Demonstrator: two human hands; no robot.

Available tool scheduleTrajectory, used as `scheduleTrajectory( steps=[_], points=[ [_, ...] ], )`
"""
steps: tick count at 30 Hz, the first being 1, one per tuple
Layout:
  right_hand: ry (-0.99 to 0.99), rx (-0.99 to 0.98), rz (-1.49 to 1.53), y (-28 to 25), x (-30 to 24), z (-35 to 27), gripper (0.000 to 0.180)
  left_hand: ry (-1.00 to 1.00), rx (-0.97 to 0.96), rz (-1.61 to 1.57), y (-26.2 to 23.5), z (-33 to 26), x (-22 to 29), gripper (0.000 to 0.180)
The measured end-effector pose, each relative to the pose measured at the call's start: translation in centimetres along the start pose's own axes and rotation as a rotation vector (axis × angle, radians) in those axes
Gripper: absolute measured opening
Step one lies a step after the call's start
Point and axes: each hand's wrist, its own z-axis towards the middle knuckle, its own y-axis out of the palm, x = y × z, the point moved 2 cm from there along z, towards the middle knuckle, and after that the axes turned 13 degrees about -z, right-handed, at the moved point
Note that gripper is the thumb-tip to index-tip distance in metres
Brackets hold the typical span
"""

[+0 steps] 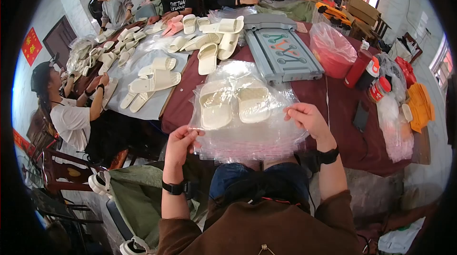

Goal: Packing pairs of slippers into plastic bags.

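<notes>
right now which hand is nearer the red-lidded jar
Right: the right hand is left of the red-lidded jar and nearer the body; the left hand is farther off, across the clear bag.

Two cream slippers (254,108) are lying side by side within a clear, glossy plastic bag (257,137), straps facing up and heels pointing toward its pink-tinged near edge. The bag is creasing and spreading over the maroon surface (341,126).

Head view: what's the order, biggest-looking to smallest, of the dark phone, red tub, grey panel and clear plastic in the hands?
1. Clear plastic, perhaps helped by being near the camera
2. Grey panel
3. Red tub
4. Dark phone
</notes>
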Motion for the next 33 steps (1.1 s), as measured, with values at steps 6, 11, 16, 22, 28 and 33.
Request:
scheduleTrajectory(
  steps=[6,11,16,22,28,33],
  points=[
    [-0.208,0.231,0.143,0.4,0.2,1.9,0.018,0.44,0.118,0.006,1.8,1.8,1.0,0.01],
    [-0.308,0.297,0.127,2.4,3.1,0.9,0.013,0.61,0.177,-0.014,0.4,0.9,-3.1,0.011],
    [-0.118,0.368,-0.095,4.1,6.5,-1.2,0.017,0.492,0.197,0.075,0.1,-0.5,-6.8,0.009],
    [-0.276,0.578,-0.882,6.7,5.3,-2.5,0.036,0.274,0.261,0.042,-0.2,-0.3,-9.9,0.025],
    [-0.471,0.594,-0.945,8.6,0.8,-2.8,0.051,0.314,0.348,0.092,1.6,-1.0,-8.1,0.024],
    [-0.386,0.419,-0.868,10.7,2.3,-2.4,0.04,0.376,0.368,-0.024,1.6,-0.9,-8.3,0.036]
  ],
)
